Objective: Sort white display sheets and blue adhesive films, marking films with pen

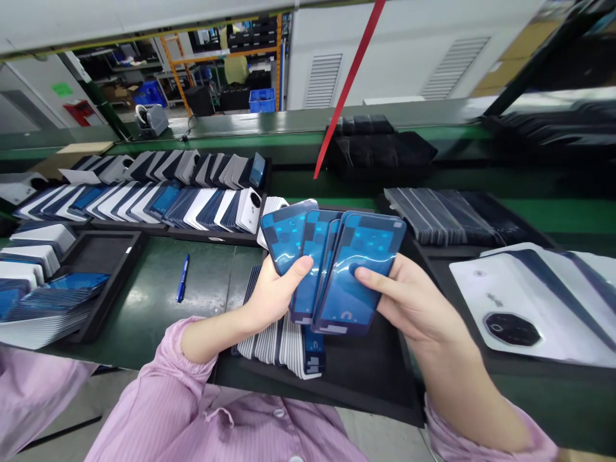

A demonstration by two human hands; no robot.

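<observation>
Pink striped sleeves [158, 391] led to the left hand [274, 292] and right hand [414, 301], each grip closed on a fan of blue-filmed rectangular phone back covers [344, 269] held above the black foam tray [366, 378] on the green table [144, 308], where pinching only the edges seemed wisest.

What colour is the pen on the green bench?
The slim plastic pen is blue; head view.

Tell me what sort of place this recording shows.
Probably a phone assembly line in a factory. The left hand and right hand fan out blue-filmed phone back covers, trays on the green workbench hold rows more, and an orange rack with a blue crate stands behind.
</observation>
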